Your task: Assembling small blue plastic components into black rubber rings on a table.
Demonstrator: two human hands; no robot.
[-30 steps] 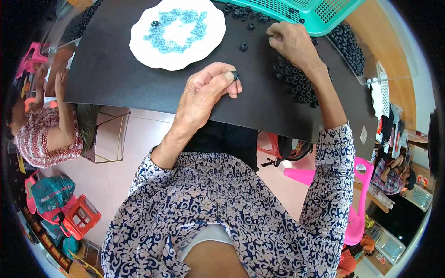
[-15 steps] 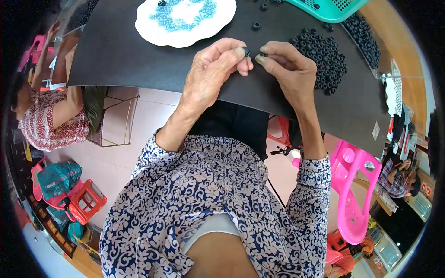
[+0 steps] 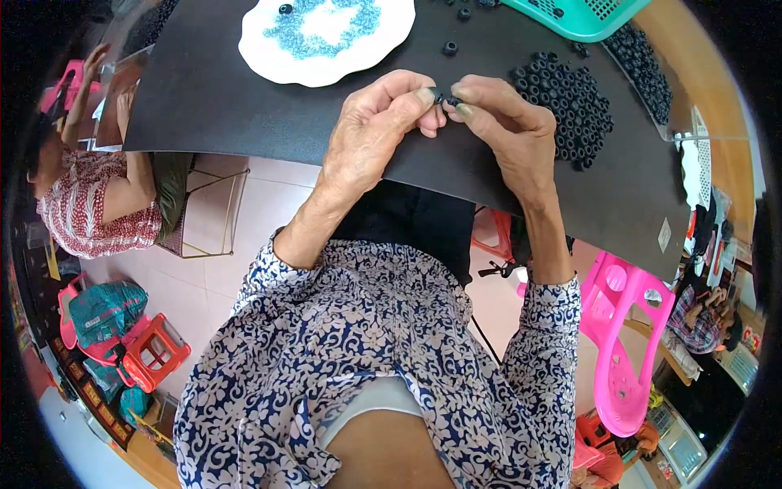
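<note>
Over the near part of the dark table, my left hand (image 3: 383,114) pinches a small black ring-like part (image 3: 437,95) between thumb and forefinger. Facing it, my right hand (image 3: 509,122) pinches another small black part (image 3: 454,102), with its fingertips almost against the left ones. Fingers hide most of both pieces, so how they meet cannot be made out. Right of my right hand lies a heap of black ring-shaped parts (image 3: 574,110). Beyond my left hand sits a white wavy-edged plate (image 3: 261,61) bearing small bluish clear bits and one black part (image 3: 285,9).
A green plastic basket (image 3: 582,34) stands at the far right, near a clear tray of black parts (image 3: 639,73). Several loose black parts (image 3: 450,48) lie mid-table. A pink chair (image 3: 623,367) stands at right; another person (image 3: 106,200) sits at left near a red stool (image 3: 155,352).
My right fingertips have moved left and slightly down toward my left ones, bringing the two black parts together. The left hand stays nearly in place.
</note>
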